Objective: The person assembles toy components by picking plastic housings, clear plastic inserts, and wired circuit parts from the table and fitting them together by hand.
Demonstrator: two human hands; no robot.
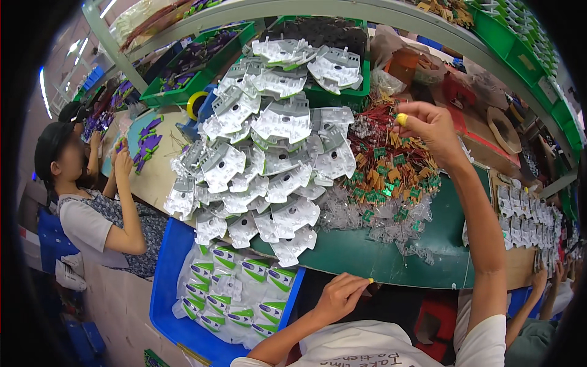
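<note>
My right hand (431,127) is raised over a heap of red wires with small brown and green circuit boards (391,174). Its fingers are drawn together in a pinch, with yellow finger covers at the tips; anything held there is too small to make out. My left hand (340,297) is by the front edge of the green tabletop (379,269), its fingers pressed together and a yellow cover on one tip. What it may hold cannot be seen. Clear plastic pieces (391,220) lie near the boards. To their left rises a big pile of white and grey plastic shells (281,119).
A blue bin (160,287) with green-and-white parts stands at the lower left. Green trays (183,92) with parts line the back, below a metal shelf rail (257,24). A co-worker (92,214) sits at the left; other people's hands (539,280) work at the far right.
</note>
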